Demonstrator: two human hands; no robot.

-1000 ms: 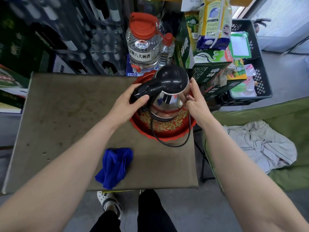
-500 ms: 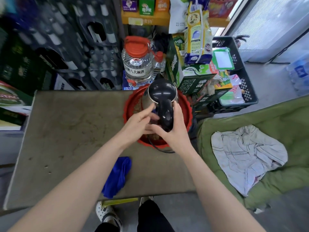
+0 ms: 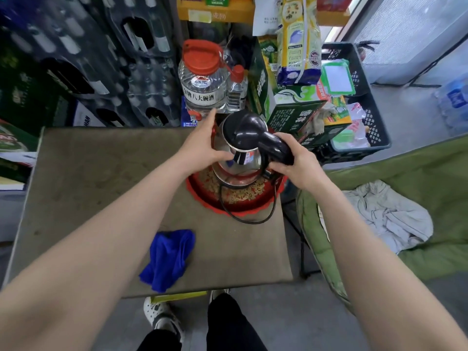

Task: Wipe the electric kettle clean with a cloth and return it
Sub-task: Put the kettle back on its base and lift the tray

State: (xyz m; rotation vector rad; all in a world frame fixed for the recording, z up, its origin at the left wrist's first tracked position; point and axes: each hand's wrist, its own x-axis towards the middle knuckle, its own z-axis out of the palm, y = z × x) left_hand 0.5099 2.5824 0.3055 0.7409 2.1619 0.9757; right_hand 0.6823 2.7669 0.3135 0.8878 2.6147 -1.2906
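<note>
The electric kettle [image 3: 241,145] has a shiny steel body, a black lid and a black handle pointing right. It stands over a red round tray [image 3: 202,196] at the far right of the table [image 3: 101,178]. My right hand [image 3: 295,164] is wrapped around the black handle. My left hand [image 3: 202,145] lies flat against the kettle's left side, fingers stretched up. A black cord [image 3: 253,220] loops out over the tray's near rim. The crumpled blue cloth [image 3: 168,258] lies alone near the table's front edge, touched by neither hand.
Behind the tray stand a big clear jug with a red cap [image 3: 202,77], a small bottle [image 3: 236,84] and green cartons [image 3: 291,110]. Right of these is a black crate [image 3: 374,117]. A green padded seat with a pale garment [image 3: 387,216] lies to the right.
The kettle has been turned so its handle swung from the left, past the front, to the right. My right hand took the handle; my left moved to the kettle's body.
</note>
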